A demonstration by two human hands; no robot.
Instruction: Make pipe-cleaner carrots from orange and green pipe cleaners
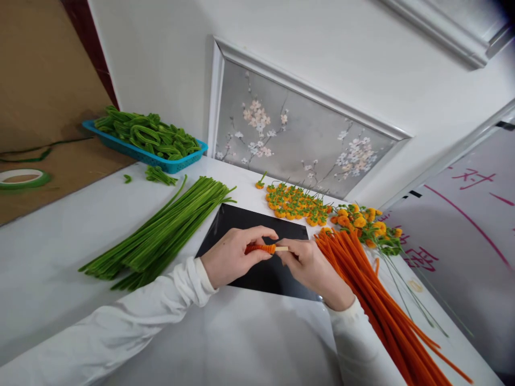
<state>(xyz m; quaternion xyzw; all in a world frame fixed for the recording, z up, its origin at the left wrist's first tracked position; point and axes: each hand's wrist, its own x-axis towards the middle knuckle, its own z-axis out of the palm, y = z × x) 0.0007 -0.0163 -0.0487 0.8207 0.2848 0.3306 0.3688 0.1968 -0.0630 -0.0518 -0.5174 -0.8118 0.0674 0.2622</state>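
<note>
Above a black mat [257, 281] my two hands meet over a thin wooden stick [282, 249] with an orange pipe cleaner [263, 248] coiled tightly round it. My left hand [237, 254] is closed on the coiled part, thumb below and index finger arched above. At the stick's bare right end, my right hand [308, 262] is closed in a pinch. Its fingertips are partly hidden. Loose orange pipe cleaners [374, 300] lie in a bundle beside my right wrist, and a bundle of green pipe cleaners [161, 233] lies left of the mat.
A blue basket [161, 162] of bent green pieces stands at the back left, near a roll of green tape [24, 178]. Small orange pompom flowers [293, 201] sit in rows behind the mat. Stemmed orange flowers [362, 220] lie right of them. A framed panel [289, 128] stands behind.
</note>
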